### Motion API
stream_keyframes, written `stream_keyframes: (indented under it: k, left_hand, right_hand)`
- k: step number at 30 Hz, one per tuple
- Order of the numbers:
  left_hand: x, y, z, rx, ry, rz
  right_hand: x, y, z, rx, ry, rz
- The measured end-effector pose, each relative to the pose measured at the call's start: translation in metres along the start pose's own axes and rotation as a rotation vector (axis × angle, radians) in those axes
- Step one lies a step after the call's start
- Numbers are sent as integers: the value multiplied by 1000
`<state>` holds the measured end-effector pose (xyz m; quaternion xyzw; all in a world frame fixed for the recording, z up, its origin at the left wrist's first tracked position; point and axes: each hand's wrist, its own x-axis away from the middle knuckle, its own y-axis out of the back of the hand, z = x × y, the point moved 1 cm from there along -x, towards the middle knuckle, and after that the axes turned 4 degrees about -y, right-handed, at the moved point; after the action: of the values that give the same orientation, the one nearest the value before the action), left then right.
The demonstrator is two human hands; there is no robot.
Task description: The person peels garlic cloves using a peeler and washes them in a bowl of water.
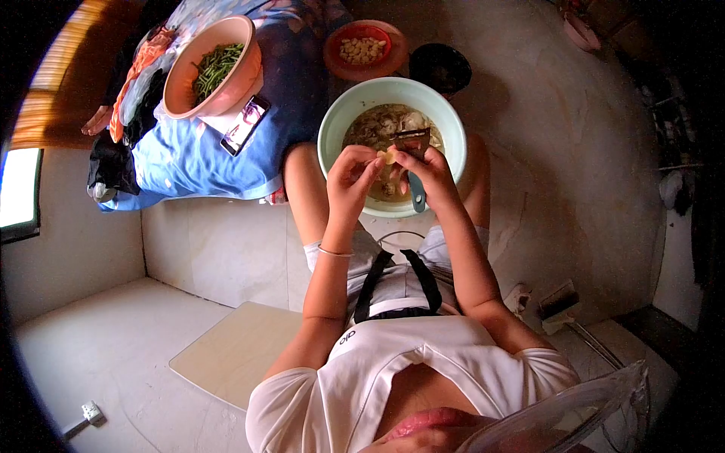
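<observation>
Over a pale green basin (330, 113) between the knees, both hands meet at a small pale-yellow clove (389, 157), which looks like garlic. My left hand (352, 172) pinches the clove between fingertips. My right hand (432, 172) is closed around a peeler (416, 189) with a grey-green handle and a wide dark head pointing away from me; its thumb and fingertip touch the clove. Cloudy brownish water (370, 128) with pale lumps and loose skins fills the lower part of the basin. The hands partly hide the contents.
A red bowl (391, 47) of pale cloves (362, 50) sits beyond the basin, beside a black bowl (439, 68). At left, a blue cloth-covered surface (181, 162) carries a tilted pink basin (180, 97) of green beans (217, 72) and a lit phone (246, 125). A board (234, 351) lies on the floor.
</observation>
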<state>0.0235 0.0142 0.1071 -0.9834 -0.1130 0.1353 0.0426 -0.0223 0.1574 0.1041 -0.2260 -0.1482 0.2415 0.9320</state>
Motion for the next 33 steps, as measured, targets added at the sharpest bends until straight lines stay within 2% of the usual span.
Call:
stream_keyframes:
  k: [2,3,5,17,24,32,33]
  left_hand:
    - [-1,-1,-6,-321,-192,-14]
    - [-1,-2,-10,-324,-193,-16]
    - [0,-4,-17,-556,-256,-1]
    - [-1,-3,-20,-740,-384,6]
    - [4,4,-2,-586,-260,-55]
    - [-1,3,-9,-5,-46,-255]
    - [-3,9,4,-64,-45,-257]
  right_hand:
    - [0,-2,0,-22,-11,-14]
    - [0,-3,0,-23,-11,-10]
    - [-1,-3,-2,-45,-32,-29]
    - [3,-3,2,-23,-146,-88]
    - [4,-5,8,-91,-180,-12]
    - [2,5,3,-108,-145,136]
    - [2,4,4,-108,-145,135]
